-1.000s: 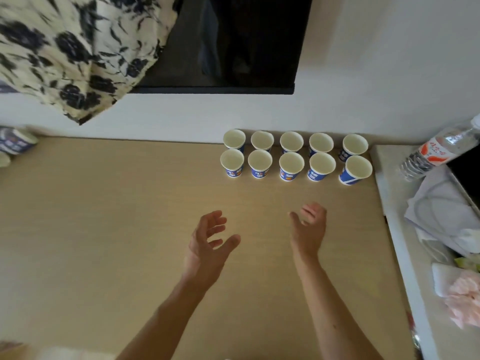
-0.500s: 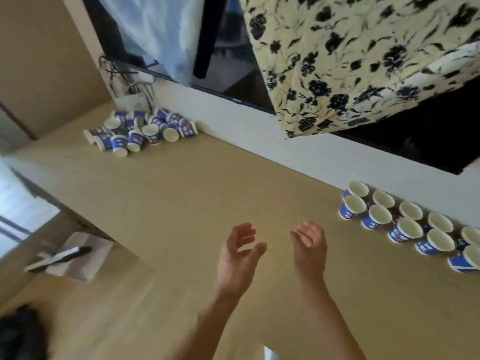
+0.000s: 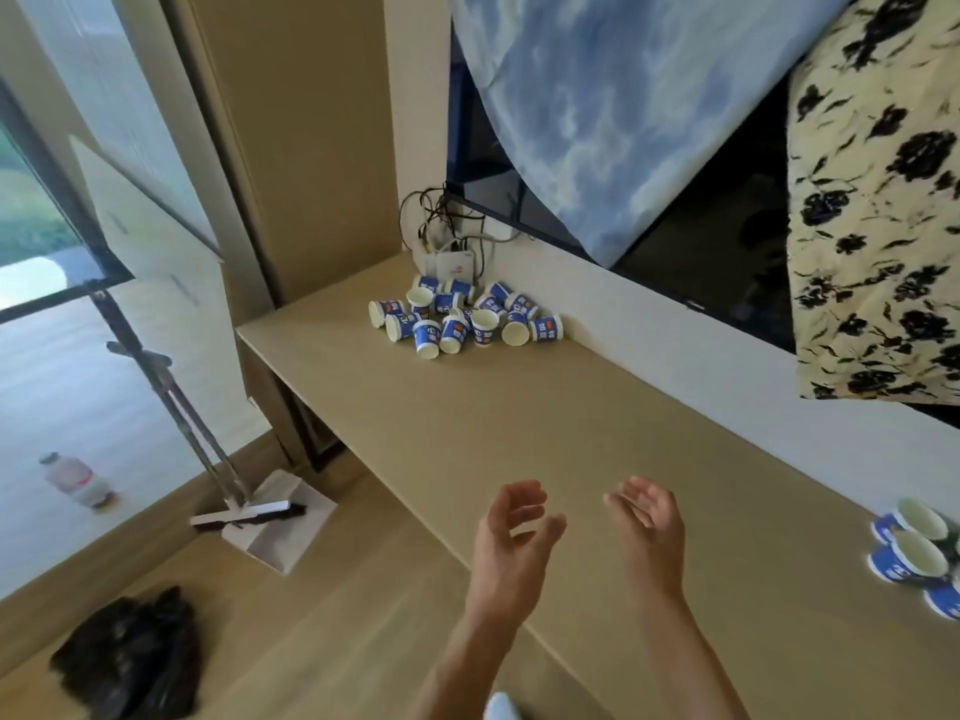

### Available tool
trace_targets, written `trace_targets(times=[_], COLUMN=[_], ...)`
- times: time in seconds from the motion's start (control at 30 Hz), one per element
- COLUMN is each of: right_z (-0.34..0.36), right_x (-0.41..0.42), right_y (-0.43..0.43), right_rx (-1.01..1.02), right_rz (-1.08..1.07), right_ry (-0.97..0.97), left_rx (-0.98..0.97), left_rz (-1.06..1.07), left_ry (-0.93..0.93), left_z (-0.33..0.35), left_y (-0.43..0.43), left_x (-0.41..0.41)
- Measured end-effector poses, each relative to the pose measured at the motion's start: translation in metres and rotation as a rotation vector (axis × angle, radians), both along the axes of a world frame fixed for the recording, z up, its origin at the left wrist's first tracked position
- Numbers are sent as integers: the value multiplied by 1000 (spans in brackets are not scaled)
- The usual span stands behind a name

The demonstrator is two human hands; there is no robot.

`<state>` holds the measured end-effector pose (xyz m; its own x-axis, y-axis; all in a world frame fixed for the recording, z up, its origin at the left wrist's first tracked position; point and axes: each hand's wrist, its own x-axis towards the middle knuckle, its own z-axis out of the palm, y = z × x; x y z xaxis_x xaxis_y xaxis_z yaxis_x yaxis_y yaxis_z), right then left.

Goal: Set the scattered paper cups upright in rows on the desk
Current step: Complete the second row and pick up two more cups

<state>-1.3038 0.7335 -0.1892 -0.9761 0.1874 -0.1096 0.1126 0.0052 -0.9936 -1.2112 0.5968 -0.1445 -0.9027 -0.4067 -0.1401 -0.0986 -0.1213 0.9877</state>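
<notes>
Head view looks down along the pale wooden counter [image 3: 519,433] toward its far end. Both of the person's hands hover above the near part, palms turned toward each other, neither touching anything. The left hand [image 3: 511,543] has its fingers [image 3: 519,493] loosely bent and spread, holding nothing; the right hand [image 3: 647,527] is held flatter, its fingers relaxed and likewise bare. A pile of paper cups [image 3: 462,319], blue and white, lies jumbled in the far corner against the wall, most on their sides with a few mouths facing up. Just behind the pile sits a small white box [image 3: 451,262] with dark cables. At the right edge, well apart from the pile, several upright cups [image 3: 917,556] stand close together. A blue cloth [image 3: 623,96] and a floral cloth [image 3: 878,226] hang over a dark screen [image 3: 701,252]. On the floor to the left are a dustpan [image 3: 270,532], a bottle [image 3: 75,480] and a black bag [image 3: 130,652].
</notes>
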Motion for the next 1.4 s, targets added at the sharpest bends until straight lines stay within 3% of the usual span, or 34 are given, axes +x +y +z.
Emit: trace_targets(times=[0.53, 0.9, 1.17, 1.33, 1.4], right_z=[-44, -61, -88, -106, -117], right_x=[-143, -234, -322, -367, -385], right_y=[-225, -317, -374, -396, -402], right_rx=[-87, 107, 318, 492, 455], right_rz=[93, 97, 24, 132, 142], right_ry=[-156, -296, -435, -507, -543], left_rx=[-47, 94, -22, -96, -126], left_rz=[35, -9, -106, -161, -161], left_ry=[-151, -375, -580, -624, -607], left_z=[-32, -79, -133, -162, -175], left_y=[-219, -322, -374, -384, -385], left_x=[-145, -287, -386, -421, -433])
